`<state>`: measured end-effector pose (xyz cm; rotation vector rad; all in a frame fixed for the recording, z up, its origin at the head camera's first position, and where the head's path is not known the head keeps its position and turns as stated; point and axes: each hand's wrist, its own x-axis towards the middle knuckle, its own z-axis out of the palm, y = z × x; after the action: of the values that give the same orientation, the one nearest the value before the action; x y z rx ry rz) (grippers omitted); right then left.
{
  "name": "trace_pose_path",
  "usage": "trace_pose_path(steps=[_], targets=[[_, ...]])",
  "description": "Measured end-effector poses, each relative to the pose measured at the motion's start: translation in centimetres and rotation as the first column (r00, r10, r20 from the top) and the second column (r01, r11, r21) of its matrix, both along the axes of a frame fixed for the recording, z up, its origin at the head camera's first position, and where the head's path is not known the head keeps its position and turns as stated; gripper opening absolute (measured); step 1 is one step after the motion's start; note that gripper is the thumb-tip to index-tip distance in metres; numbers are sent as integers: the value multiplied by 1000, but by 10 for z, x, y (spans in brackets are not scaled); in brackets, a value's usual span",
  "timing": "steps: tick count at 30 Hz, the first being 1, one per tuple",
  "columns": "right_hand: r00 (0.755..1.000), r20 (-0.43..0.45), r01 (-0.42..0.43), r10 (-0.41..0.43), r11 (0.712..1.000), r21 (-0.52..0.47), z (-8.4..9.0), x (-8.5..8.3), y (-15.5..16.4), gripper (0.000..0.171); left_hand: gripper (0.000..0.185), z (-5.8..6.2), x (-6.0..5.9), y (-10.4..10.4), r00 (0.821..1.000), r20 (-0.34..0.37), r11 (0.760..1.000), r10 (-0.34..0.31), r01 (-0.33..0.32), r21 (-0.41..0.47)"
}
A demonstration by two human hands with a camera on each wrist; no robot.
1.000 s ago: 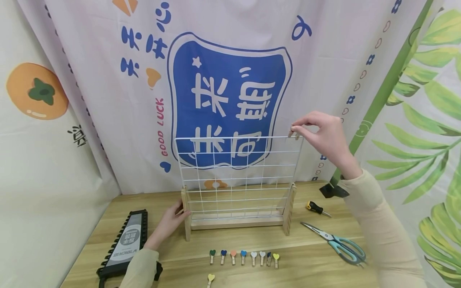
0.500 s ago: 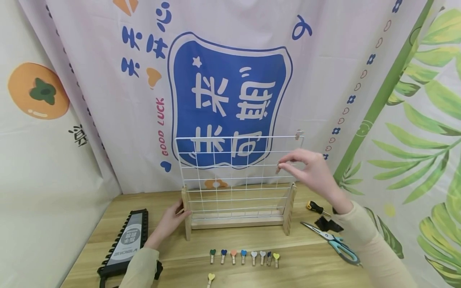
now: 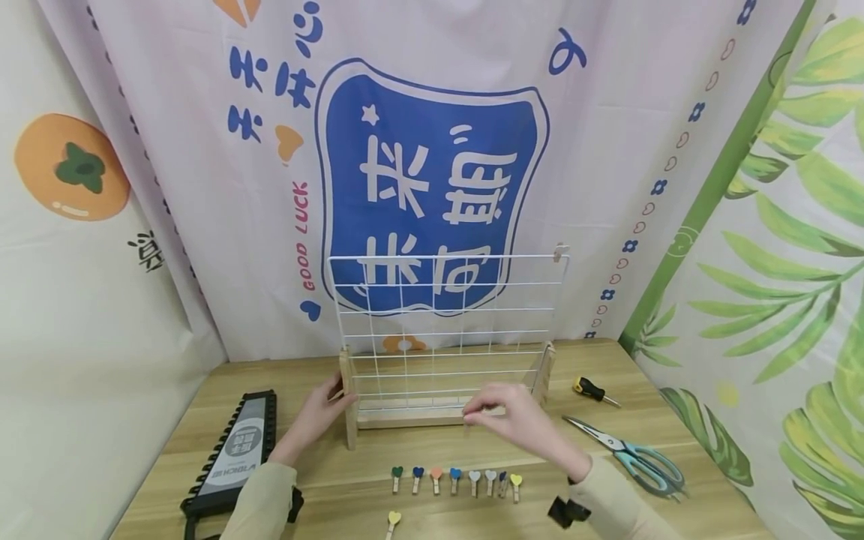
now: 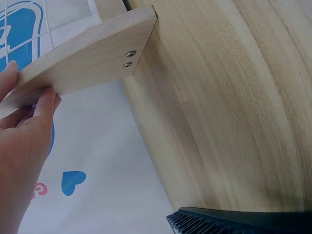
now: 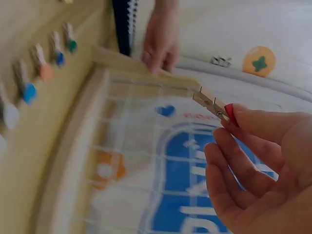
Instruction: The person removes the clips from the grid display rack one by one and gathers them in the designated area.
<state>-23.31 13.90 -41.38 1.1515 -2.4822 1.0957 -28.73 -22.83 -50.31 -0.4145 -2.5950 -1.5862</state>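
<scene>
Head view has the left hand (image 3: pixel 317 417) gripping the left wooden post (image 3: pixel 348 405) of the grid stand; the left wrist view shows its fingers (image 4: pixel 45 105) pressed against the post's edge (image 4: pixel 83 61); the right hand (image 3: pixel 516 420) hovers low in front of the stand's base rail (image 3: pixel 418 418), thumb and forefinger pinching a small red-headed clip (image 5: pixel 214 106), seen plainly in the right wrist view; the white wire grid (image 3: pixel 445 330) stands upright between the two posts, one clip (image 3: pixel 558 253) fixed on its top right corner; a row of heart clips (image 3: pixel 455 480) lies on the table (image 3: pixel 675 375) just before the stand, one yellow clip (image 3: pixel 393 520) nearer still; scissors (image 3: pixel 631 454) and a screwdriver (image 3: pixel 594 391) lie to the right, a black case (image 3: pixel 236 454) to the left.
</scene>
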Motion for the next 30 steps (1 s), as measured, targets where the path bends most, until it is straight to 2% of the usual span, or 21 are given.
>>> trace_pose_path(steps=[4, 8, 12, 17, 24, 27, 30], targets=[[987, 154, -43, 42, 999, 3, -40, 13, -15, 9, 65, 0, 0, 1, 1000, 0, 1000, -1, 1, 1], [949, 303, -82, 84, 996, -20, -73, 28, -28, 13, 67, 2, 1, 1, 1000, 1, 1000, -4, 4, -12], [911, 404, -80, 89, 996, -38, -94, 38, -37, 11, 67, 2, 1, 1, 1000, -1, 1000, -4, 4, -26], [859, 507, -54, 69, 998, -46, -109, 43, -44, 10, 69, 1, 1, 0, 1000, 1, 1000, -3, 3, -29], [831, 556, -4, 22, 999, -34, -121, 45, -58, 9, 69, -1, 1, -1, 1000, 9, 1000, -5, 5, -27], [810, 586, 2, 27, 999, -49, -124, 46, -63, 9, 68, -1, 1, 0, 1000, 8, 1000, -5, 5, -24], [799, 601, -2, 30, 999, -48, -128, 44, -67, 8, 67, 1, 0, 0, 1000, 6, 1000, -5, 5, -29]])
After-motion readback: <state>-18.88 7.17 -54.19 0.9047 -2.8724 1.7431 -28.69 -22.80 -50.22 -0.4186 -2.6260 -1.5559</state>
